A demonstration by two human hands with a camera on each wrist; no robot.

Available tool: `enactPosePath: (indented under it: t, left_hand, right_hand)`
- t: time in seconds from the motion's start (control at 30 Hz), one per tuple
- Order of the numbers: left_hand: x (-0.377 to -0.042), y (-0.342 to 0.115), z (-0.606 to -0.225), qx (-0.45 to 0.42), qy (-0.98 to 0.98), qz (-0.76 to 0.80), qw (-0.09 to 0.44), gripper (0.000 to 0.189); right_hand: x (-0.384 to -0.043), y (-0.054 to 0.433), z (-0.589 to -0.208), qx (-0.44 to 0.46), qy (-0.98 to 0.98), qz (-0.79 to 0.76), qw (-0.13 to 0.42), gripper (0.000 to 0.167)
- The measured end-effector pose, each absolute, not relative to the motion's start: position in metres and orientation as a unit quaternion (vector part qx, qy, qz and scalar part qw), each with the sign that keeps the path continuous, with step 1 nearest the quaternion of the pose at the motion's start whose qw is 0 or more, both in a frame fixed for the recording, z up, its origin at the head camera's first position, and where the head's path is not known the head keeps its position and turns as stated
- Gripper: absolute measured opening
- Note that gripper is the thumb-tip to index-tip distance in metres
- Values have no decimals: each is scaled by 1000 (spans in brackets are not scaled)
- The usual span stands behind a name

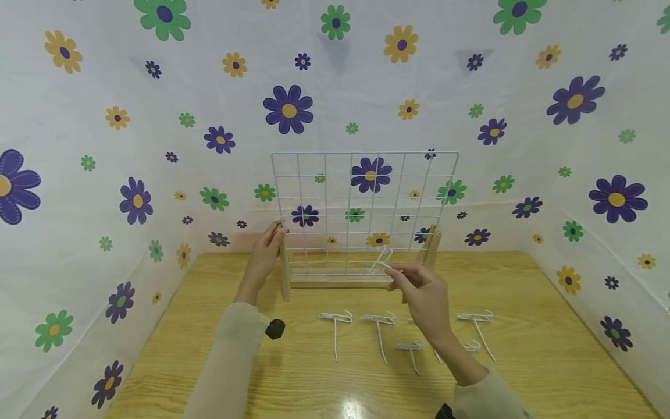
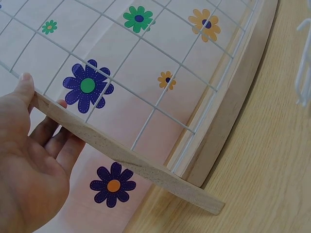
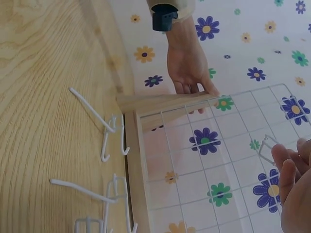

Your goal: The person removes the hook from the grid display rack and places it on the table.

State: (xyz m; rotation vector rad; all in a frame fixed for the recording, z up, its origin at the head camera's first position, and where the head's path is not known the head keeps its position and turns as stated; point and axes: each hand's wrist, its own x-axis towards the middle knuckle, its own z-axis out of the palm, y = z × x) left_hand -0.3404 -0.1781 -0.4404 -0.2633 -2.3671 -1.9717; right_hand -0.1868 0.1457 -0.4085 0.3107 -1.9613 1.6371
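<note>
A white wire grid panel (image 1: pixel 364 153) stands upright in a wooden stand (image 1: pixel 335 283) on the table. My left hand (image 1: pixel 260 256) holds the stand's left wooden upright (image 2: pixel 116 154) near its top, thumb on the near side and fingers behind, as the left wrist view shows. My right hand (image 1: pixel 426 294) pinches a white wire hook (image 1: pixel 386 266) between thumb and fingertips, in front of the grid's lower right part. The hook's bent end points up toward the grid and overlaps it in the head view.
Several white hooks lie on the wooden table (image 1: pixel 209 349) in front of the stand, among them a long hook (image 1: pixel 335 337) and a shorter hook (image 1: pixel 414 361). My right forearm covers part of them. Flower-patterned cloth (image 1: pixel 335 87) surrounds the table at the back and sides.
</note>
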Motion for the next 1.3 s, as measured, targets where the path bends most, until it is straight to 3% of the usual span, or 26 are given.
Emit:
enactPosePath:
  t: [0.5, 1.3]
  left_hand:
    - [-338, -176, -438, -86, -769, -633, 25, 61]
    - [-340, -178, -441, -94, -769, -632, 25, 60]
  right_hand:
    - [-171, 159, -418, 138, -741, 602, 264, 8]
    - [-149, 151, -446, 66, -765, 603, 217, 5]
